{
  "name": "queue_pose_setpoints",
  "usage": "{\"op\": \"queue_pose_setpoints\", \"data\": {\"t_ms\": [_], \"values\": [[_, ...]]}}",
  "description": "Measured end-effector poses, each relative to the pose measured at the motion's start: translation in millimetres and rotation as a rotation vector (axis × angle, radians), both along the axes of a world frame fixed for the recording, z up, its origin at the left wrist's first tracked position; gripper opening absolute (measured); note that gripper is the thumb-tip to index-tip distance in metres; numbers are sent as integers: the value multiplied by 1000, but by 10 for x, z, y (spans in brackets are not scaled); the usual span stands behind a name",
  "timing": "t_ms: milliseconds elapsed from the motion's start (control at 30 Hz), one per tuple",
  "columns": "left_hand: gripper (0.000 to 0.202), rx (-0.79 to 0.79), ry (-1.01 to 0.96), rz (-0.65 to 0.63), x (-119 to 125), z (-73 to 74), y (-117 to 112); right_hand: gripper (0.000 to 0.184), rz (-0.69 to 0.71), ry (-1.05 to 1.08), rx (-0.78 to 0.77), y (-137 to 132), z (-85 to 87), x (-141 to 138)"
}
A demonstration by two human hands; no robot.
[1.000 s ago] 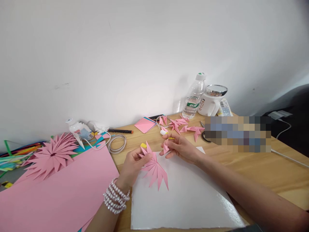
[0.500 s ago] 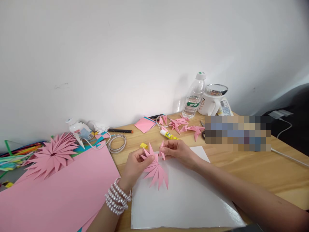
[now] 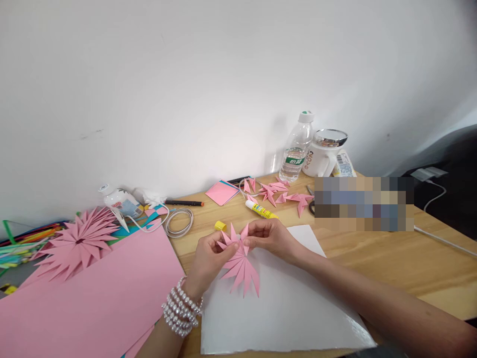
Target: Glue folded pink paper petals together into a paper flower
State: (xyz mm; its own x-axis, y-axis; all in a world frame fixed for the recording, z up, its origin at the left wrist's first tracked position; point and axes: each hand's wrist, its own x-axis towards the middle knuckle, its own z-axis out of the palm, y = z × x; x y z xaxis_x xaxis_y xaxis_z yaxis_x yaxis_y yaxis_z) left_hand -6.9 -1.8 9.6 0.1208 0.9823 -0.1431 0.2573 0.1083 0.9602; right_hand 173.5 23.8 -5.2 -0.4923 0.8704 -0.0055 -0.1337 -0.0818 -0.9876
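The right hand point(image 3: 271, 240) has moved a small, folded pink paper piece point(image 3: 245, 232) closer, pinching it at the edge of the spiky pink paper fan point(image 3: 242, 272). The left hand point(image 3: 209, 256) pinches that fan over a shiny white sheet point(image 3: 286, 311).

Can count two hands point(image 3: 272, 241), one held pink fan point(image 3: 240, 271), one held folded piece point(image 3: 245, 232), one glue stick point(image 3: 262, 210), one yellow cap point(image 3: 220, 226), two bottles point(image 3: 293, 159), one mug point(image 3: 321, 158); cannot count the overlapping loose pieces point(image 3: 274, 191).

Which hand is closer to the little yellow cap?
Left. The left hand is just in front of the yellow cap, holding the pink paper fan; the right hand is farther away, off to the cap's right.
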Motion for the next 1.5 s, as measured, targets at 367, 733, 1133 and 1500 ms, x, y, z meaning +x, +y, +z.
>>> {"op": "queue_pose_setpoints", "data": {"t_ms": [367, 733, 1133, 1500], "values": [[21, 17, 43, -27, 0, 23, -14, 32, 31, 0, -77, -10, 29, 1], [21, 0, 54, -25, 9, -18, -18, 28, 12, -25, -86, -12, 3, -4], [21, -2, 11, -23, -13, -33, -24, 28, 71, -16, -129, -20, 4, -12], [25, 12, -17, -37, -34, -86, -9, 35, 19, -47, -135, -6, -2, -5]]}}
